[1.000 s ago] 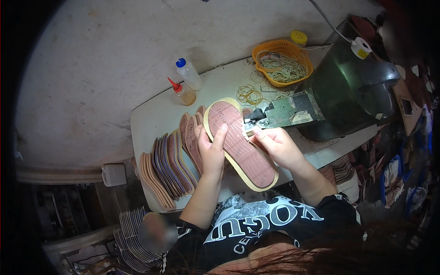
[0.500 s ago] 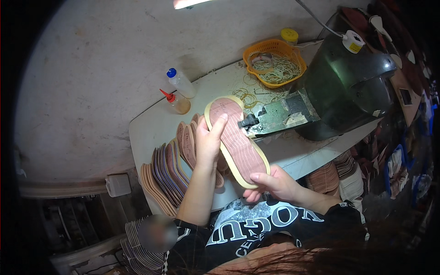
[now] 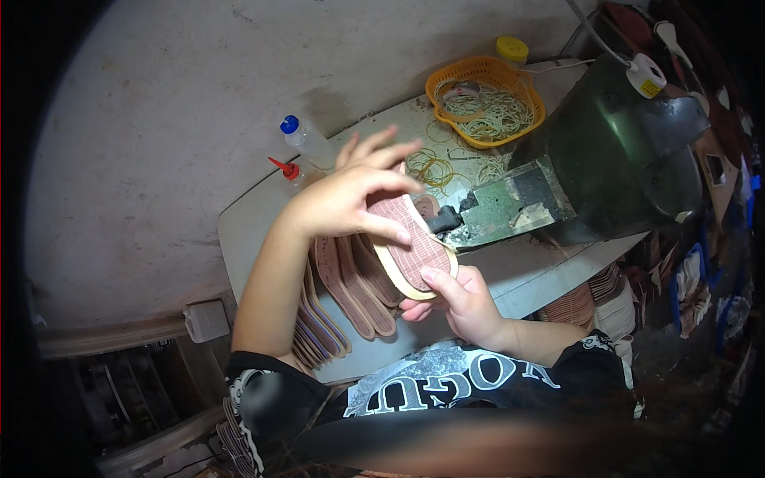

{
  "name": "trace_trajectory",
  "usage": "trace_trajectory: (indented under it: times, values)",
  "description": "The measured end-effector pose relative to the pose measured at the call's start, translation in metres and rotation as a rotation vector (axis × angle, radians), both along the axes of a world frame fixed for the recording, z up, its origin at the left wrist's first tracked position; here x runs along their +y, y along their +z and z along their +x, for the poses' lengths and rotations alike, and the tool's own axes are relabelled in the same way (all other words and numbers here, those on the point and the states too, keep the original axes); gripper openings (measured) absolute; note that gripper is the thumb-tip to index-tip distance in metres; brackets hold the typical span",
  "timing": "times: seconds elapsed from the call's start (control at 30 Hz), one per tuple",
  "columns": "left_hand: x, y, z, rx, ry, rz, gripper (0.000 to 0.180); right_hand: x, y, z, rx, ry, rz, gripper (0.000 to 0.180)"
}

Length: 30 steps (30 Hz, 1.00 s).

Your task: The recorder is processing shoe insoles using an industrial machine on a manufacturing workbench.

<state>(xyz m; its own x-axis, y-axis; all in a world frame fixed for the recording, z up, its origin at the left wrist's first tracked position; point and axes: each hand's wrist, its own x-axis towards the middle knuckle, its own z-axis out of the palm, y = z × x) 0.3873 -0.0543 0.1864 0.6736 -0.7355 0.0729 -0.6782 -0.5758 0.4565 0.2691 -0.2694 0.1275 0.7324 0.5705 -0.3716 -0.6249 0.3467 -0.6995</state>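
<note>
In front of me, a pinkish-brown insole [image 3: 420, 248] with a pale yellow rim is held at a slant. My right hand [image 3: 470, 307] pinches its lower end, thumb on top and fingers beneath. Above its upper part my left hand [image 3: 351, 191] is open with the fingers spread; the thumb lies over the insole's face, and that hand hides much of the upper end. Right beside the insole's edge sits the black tip [image 3: 446, 219] of a dark green machine's flat arm [image 3: 510, 203]. Several more insoles [image 3: 355, 287] lie in overlapping rows on the table under my left forearm.
The machine's bulky body [image 3: 617, 151] fills the table's right side. At the back stand an orange basket [image 3: 458, 68] of rubber bands and a yellow-lidded jar [image 3: 511, 49]. Two squeeze bottles, one blue-capped [image 3: 307, 143] and one red-tipped [image 3: 287, 169], stand behind my left hand. Loose bands [image 3: 430, 169] lie nearby.
My left hand has let go of the insole's upper end and spread its fingers, its arm swinging left and up. The right hand keeps its pinch on the lower end.
</note>
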Motion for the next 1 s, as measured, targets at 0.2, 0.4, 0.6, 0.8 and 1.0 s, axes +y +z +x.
trace_trajectory:
  times: [0.2, 0.4, 0.6, 0.8, 1.0]
  values:
    - [-0.003, 0.002, 0.022, 0.365, -0.163, 0.093, 0.034, 0.007, 0.009, 0.011, 0.032, 0.011, -0.012, 0.038]
    - [0.0, 0.012, 0.025, 0.577, -0.099, 0.172, 0.035, 0.004, 0.016, 0.02, 0.076, 0.068, -0.024, 0.043]
    - [0.0, 0.016, -0.003, 0.625, 0.09, 0.168, 0.035, 0.002, 0.019, 0.022, 0.098, 0.048, 0.007, 0.042]
    - [0.001, 0.014, -0.022, 0.616, 0.192, 0.099, 0.035, 0.001, 0.02, 0.019, 0.073, 0.065, 0.015, 0.037]
    - [0.004, 0.004, -0.039, 0.791, 0.37, -0.016, 0.031, 0.0, 0.022, 0.02, 0.054, 0.05, 0.034, 0.035]
